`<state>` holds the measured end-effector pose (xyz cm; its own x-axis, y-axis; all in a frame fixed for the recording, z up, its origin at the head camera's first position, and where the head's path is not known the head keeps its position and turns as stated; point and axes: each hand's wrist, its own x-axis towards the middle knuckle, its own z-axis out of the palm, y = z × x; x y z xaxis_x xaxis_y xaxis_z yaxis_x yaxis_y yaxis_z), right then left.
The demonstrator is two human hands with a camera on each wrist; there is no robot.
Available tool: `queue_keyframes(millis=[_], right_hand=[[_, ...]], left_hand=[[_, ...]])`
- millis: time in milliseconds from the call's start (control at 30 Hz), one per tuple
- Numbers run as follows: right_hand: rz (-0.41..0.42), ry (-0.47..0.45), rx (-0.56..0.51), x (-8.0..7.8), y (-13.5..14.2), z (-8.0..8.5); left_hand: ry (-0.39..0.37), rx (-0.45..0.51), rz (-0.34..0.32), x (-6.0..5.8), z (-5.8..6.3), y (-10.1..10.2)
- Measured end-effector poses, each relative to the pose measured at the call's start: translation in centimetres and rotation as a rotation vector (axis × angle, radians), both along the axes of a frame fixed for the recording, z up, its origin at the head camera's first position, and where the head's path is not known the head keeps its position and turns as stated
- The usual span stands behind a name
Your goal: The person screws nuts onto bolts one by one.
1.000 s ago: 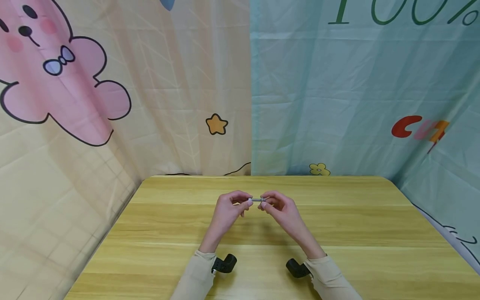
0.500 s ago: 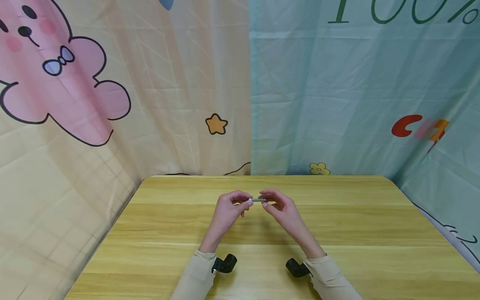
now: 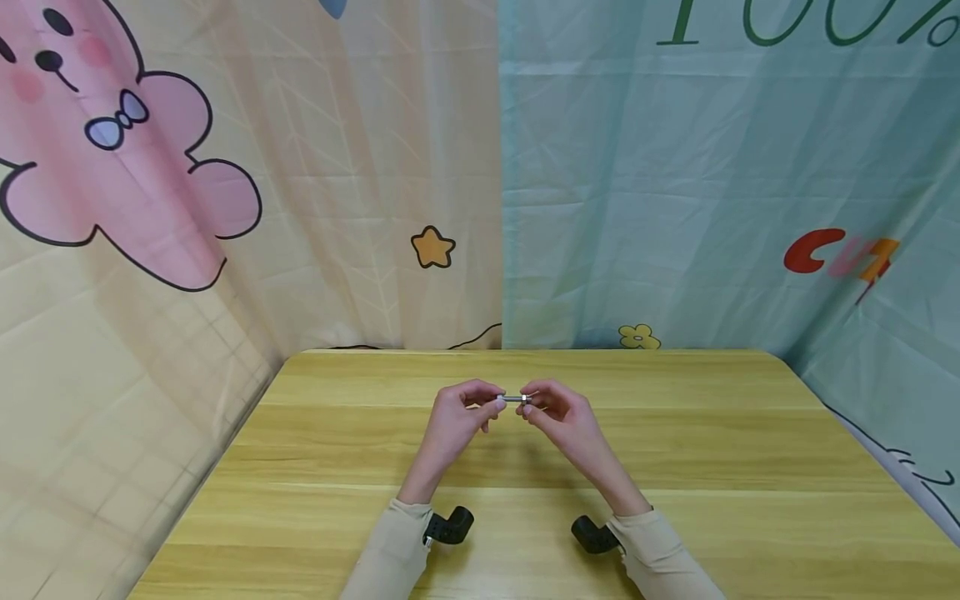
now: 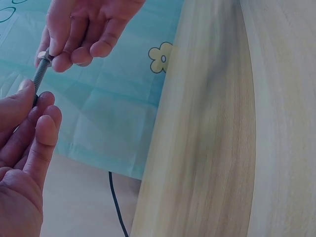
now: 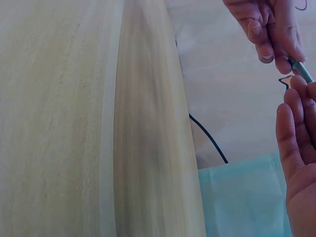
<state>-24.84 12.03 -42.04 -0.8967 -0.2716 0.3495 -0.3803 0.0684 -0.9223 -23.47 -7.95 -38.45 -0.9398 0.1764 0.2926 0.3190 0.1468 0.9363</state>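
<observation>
A metal bolt (image 3: 513, 398) is held level above the table between both hands. My left hand (image 3: 459, 410) pinches its left end between thumb and fingers, covering that end. Around the right part of the bolt sits a hex nut (image 3: 525, 400), and my right hand (image 3: 558, 412) pinches it with thumb and index finger. The left wrist view shows the threaded shaft (image 4: 39, 75) between the hands, with the nut (image 4: 45, 56) by the right thumb. In the right wrist view, the bolt (image 5: 302, 71) is partly cut off by the frame's edge.
A wood-grain table (image 3: 360, 533) lies beneath the hands. Printed curtains (image 3: 637, 183) stand behind and at both sides. A black camera mount (image 3: 450, 527) is strapped to the left wrist and another mount (image 3: 594, 535) to the right. A dark cable (image 4: 116, 205) hangs past the table edge.
The right thumb and fingers spread slightly around the nut half a second ago and now close on it again. The left hand and the bolt stay in place.
</observation>
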Motion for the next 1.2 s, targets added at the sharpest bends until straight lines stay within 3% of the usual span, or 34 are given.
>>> queue_keyframes(millis=[67, 267, 433, 600, 900, 1200], right_hand=[[0.012, -0.025, 0.002, 0.0, 0.1, 0.0], [-0.024, -0.068, 0.027, 0.0, -0.1, 0.1], [-0.089, -0.075, 0.059, -0.1, -0.3, -0.1], [-0.117, -0.078, 0.023, -0.1, -0.4, -0.1], [-0.022, 0.070, -0.002, -0.1, -0.4, -0.2], [-0.009, 0.008, -0.021, 0.0, -0.4, -0.2]], left_hand=[[0.003, -0.013, -0.003, -0.1, -0.1, 0.0], [0.006, -0.007, 0.009, -1.9, -2.7, -0.3], [0.025, -0.008, -0.001, -1.9, -2.8, -0.2], [0.022, -0.014, 0.001, -1.9, -2.7, -0.2], [0.018, 0.001, 0.009, -2.0, -2.7, -0.5], [0.026, -0.008, 0.002, -1.9, -2.5, -0.3]])
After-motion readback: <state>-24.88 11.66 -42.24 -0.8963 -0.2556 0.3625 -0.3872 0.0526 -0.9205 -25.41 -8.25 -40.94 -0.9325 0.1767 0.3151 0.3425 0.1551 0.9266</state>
